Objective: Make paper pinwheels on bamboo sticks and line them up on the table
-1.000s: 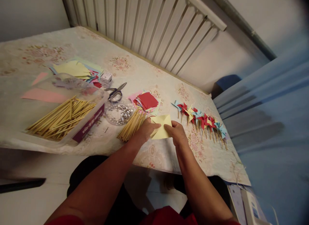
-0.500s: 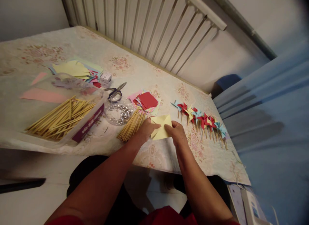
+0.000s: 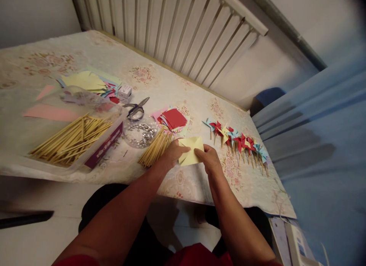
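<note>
Now a yellow paper square (image 3: 191, 151) is between the two hands, over the near part of the bench (image 3: 180, 188). The left hand (image 3: 172, 153) is on its nine o'clock side, and the right hand (image 3: 210, 157) is on its three o'clock side. So the paper lies at three o'clock from the left hand and at nine o'clock from the right hand. Both hands are pinched on it, thumbs on top, with a bit of paper showing between the thumb tips. The fingers under the paper are hidden. The paper looks about as wide as it is tall, so it has no long side. Both hands touch it, so neither is nearer.

From the paper, a bunch of thin sticks (image 3: 154, 148) lies at nine o'clock, with its long way going from one o'clock down to seven. The left hand is just beside it and is the nearer one. A pile of squares (image 3: 175, 119), red on top, is at eleven o'clock. A round clear tub (image 3: 127, 140) of shiny bits sits past the sticks. Near three o'clock is a row of pinwheels (image 3: 243, 142), closer to the right hand.
</note>
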A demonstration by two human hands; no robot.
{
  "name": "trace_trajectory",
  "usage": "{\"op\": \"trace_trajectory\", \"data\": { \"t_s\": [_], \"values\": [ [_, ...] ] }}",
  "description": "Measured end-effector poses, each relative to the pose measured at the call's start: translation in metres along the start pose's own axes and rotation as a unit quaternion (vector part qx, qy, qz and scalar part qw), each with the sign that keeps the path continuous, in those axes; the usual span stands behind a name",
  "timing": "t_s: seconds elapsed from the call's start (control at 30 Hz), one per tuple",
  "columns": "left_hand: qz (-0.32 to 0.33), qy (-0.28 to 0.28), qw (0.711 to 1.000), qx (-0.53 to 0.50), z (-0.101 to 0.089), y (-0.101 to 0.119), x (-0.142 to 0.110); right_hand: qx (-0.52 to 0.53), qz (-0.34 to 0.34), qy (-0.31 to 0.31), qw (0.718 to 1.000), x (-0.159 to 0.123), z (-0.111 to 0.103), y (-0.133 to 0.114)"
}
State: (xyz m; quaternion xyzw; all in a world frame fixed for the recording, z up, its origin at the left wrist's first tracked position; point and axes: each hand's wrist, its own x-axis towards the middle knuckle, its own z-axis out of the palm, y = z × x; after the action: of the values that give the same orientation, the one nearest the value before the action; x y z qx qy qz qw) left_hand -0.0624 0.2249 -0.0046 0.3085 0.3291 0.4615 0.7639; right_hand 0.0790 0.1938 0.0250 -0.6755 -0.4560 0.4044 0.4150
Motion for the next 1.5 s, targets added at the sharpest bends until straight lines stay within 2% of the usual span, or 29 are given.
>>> {"op": "trace_trajectory", "data": {
  "t_s": [0.23,0.43,0.67,0.83,0.97,1.07,1.2,1.3,1.4,1.5],
  "values": [
    [0.004,0.017,1.0,0.004,-0.001,-0.001,0.002,0.013,0.005,0.006,1.0,0.0,0.001,0.0],
    [0.005,0.01,1.0,0.001,-0.001,-0.001,0.001,0.026,0.012,0.012,1.0,-0.002,0.002,-0.004],
    [0.016,0.011,1.0,-0.013,-0.001,0.0,0.002,0.015,-0.003,-0.008,1.0,-0.004,0.0,0.0],
    [0.033,0.02,0.998,-0.059,-0.001,-0.001,0.002,-0.001,-0.007,0.021,1.0,-0.002,0.0,0.0],
    [0.038,-0.02,0.995,-0.089,-0.002,-0.002,0.003,0.013,-0.021,0.026,0.999,0.004,0.0,-0.008],
    [0.04,-0.024,0.996,-0.08,-0.005,-0.004,0.005,0.02,-0.023,0.027,0.999,0.011,-0.002,-0.018],
    [-0.013,0.063,0.998,-0.011,-0.005,-0.005,0.004,0.019,-0.041,0.062,0.997,0.03,-0.01,-0.036],
    [-0.041,0.051,0.996,0.062,-0.002,-0.004,-0.002,0.023,-0.068,0.064,0.995,0.052,-0.01,-0.058],
    [-0.058,0.019,0.994,0.09,0.002,-0.003,-0.007,0.047,-0.079,0.026,0.995,0.075,0.005,-0.086],
    [-0.065,0.016,0.992,0.107,0.003,-0.001,-0.009,0.068,-0.092,-0.016,0.993,0.095,0.036,-0.118]
  ]
}}
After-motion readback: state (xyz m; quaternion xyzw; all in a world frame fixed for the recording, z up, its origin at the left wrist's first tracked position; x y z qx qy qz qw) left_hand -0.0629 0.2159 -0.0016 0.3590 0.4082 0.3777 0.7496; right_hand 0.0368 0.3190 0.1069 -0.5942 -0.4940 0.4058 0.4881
